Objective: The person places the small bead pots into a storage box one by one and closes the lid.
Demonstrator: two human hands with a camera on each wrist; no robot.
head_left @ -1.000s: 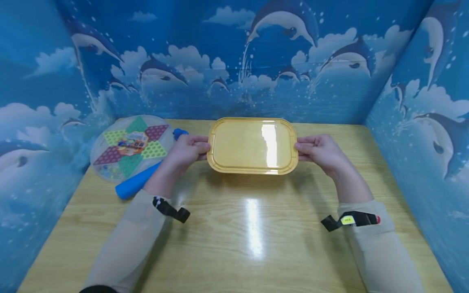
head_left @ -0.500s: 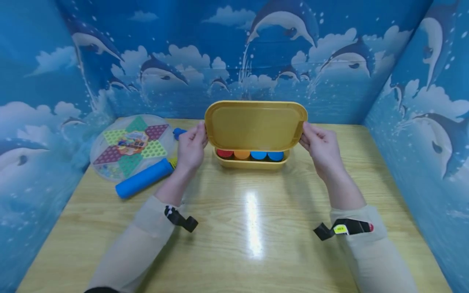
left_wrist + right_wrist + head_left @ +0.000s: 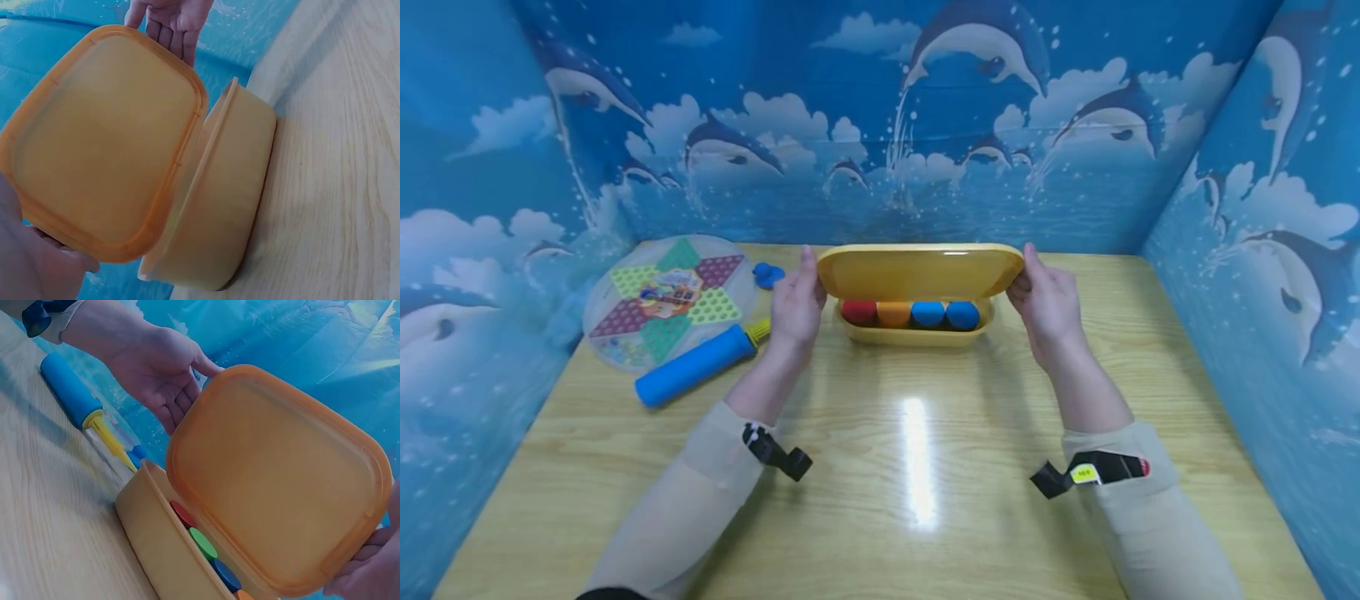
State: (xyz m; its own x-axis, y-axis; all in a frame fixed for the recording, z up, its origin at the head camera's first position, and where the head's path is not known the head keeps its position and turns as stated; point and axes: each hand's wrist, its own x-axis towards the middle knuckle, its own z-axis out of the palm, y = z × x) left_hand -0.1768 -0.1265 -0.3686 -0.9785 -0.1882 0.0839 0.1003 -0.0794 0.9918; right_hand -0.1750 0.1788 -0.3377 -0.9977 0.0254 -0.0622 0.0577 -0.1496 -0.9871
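In the head view both hands hold an amber lid (image 3: 917, 271) tilted over a matching rectangular box (image 3: 913, 337). My left hand (image 3: 796, 304) pinches its left end, and my right hand (image 3: 1047, 300) pinches the right end, thumbs up along the edge. Below the lid, a red piece (image 3: 859, 312), an orange piece (image 3: 893, 314) and two blue pieces (image 3: 945, 314) show their round ends inside the box. A green piece (image 3: 203, 543) also shows in the right wrist view. From the left wrist, the lid's broad face (image 3: 109, 137) stands beside the box wall (image 3: 219, 187).
Left of the box lies a blue tube with a yellow narrow end (image 3: 696, 365), like a hand pump. Behind it are a round star-patterned game board (image 3: 617, 354) and a small blue object (image 3: 767, 275). Dolphin-printed sheets (image 3: 880, 200) wall the wooden table (image 3: 917, 550) at back and sides.
The lid, which hid the box at first, was raised and tipped up by both hands. Since then it has come lower and more edge-on, showing more of the coloured pieces.
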